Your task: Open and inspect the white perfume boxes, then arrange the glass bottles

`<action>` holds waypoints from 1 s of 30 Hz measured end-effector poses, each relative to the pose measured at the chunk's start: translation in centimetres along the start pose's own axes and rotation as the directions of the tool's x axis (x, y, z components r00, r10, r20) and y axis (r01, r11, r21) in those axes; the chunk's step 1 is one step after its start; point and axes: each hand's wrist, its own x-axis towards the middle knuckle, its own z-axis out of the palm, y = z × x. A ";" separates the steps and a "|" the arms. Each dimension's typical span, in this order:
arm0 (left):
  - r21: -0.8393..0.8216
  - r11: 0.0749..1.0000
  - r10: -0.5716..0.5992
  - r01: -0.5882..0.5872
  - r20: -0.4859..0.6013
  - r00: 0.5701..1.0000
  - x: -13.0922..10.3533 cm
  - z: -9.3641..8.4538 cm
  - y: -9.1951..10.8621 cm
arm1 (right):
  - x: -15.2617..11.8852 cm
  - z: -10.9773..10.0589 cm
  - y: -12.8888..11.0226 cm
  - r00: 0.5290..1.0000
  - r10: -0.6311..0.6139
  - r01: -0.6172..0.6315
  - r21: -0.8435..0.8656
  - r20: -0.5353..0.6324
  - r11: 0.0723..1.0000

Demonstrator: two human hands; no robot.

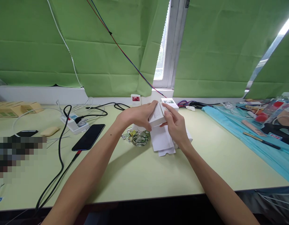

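green blinds (116,59) are hanging at twelve o'clock beyond a pale table (130,178), above which the left hand (140,117) is clamping a white box (156,116), its fingers curling over the eleven o'clock edge and its thumb pressing at seven o'clock. fingers of the right hand (176,125) are gripping the box at three o'clock.

Left hand (141,115) and right hand (176,125): bare, slim fingers, nails too small to tell. Behind the fingers, bare slender wrists. Left forearm (94,167): bare, one small dark spot (111,134) past the wrist, well back from fingers. Right forearm (210,175): bare, smooth, widening away from fingers.
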 end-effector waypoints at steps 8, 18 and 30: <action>0.020 1.000 -0.019 0.019 0.022 1.000 -0.1 -0.1 0.4 | -0.1 0.1 -0.3 1.000 0.016 -0.016 0.003 -0.013 1.000; 0.049 0.998 -0.028 0.027 0.025 0.999 -0.1 -0.1 0.5 | 0.0 0.0 -0.4 1.000 0.026 -0.026 -0.016 -0.008 1.000; 0.058 0.998 -0.019 0.017 0.028 0.999 -0.1 0.0 0.5 | -0.1 0.0 -0.5 0.999 0.034 -0.034 -0.023 0.006 0.999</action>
